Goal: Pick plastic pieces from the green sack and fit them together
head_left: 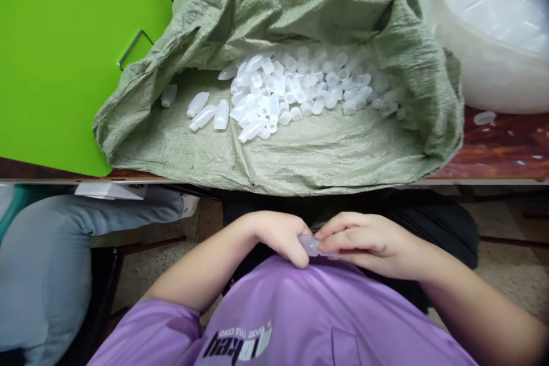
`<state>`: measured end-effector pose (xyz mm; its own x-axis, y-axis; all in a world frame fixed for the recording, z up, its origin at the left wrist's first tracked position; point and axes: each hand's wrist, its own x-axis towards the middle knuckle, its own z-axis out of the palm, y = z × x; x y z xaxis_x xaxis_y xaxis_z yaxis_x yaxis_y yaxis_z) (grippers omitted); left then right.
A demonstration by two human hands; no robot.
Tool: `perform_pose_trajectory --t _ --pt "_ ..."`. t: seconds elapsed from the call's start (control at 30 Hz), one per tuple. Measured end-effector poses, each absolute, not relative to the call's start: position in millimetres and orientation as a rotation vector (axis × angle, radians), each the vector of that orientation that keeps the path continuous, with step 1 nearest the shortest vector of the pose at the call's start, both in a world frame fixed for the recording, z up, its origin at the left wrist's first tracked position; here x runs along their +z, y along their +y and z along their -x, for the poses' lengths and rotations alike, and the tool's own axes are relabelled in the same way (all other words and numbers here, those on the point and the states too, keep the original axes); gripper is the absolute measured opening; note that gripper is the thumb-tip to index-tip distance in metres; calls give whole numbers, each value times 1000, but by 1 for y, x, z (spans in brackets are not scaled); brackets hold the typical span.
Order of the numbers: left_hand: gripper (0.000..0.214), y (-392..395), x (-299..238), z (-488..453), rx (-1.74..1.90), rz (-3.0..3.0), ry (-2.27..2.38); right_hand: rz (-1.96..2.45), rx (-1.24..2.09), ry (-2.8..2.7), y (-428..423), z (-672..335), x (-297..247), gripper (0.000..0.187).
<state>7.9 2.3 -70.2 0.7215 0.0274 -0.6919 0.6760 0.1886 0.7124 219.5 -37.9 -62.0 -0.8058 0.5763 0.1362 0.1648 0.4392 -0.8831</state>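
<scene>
Close to the purple shirt, my left hand [285, 238] is closed around one end of a small, translucent white plastic piece [309, 245] with a narrow neck. The fingertips of my right hand [371, 241] pinch its other end, where more translucent plastic shows under the fingers. I cannot tell whether this is one piece or two joined. Beyond both hands, a green woven sack [300, 168] lies on the table with its mouth toward me. Inside is a heap of similar hollow plastic pieces [295, 91], with several lying loose to its left.
A bright green board [64, 68] with a metal handle [135, 48] lies at the left. On the right stands a whitish tub [480, 68] filled with clear plastic, and a loose piece [484, 118] lies before it. Another person's jeans-clad leg [47, 263] is at left.
</scene>
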Motion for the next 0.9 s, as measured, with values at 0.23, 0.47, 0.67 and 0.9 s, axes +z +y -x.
perform_pose_trajectory --t 0.23,0.47,0.67,0.9 --pt "12 3 -71 -22 -500 -1506 891 1049 882 -2485 -42 -219 -81 29" --pt "20 -8 -76 -30 -491 -1747 1202 1453 952 -2238 -54 -214 -108 33" --pt "21 -9 -79 -31 -530 -1848 1237 1468 1316 -2011 -60 -214 -122 38" --pt "23 -11 -84 -29 -563 -1867 1236 1468 1386 -1979 -61 -207 -133 40"
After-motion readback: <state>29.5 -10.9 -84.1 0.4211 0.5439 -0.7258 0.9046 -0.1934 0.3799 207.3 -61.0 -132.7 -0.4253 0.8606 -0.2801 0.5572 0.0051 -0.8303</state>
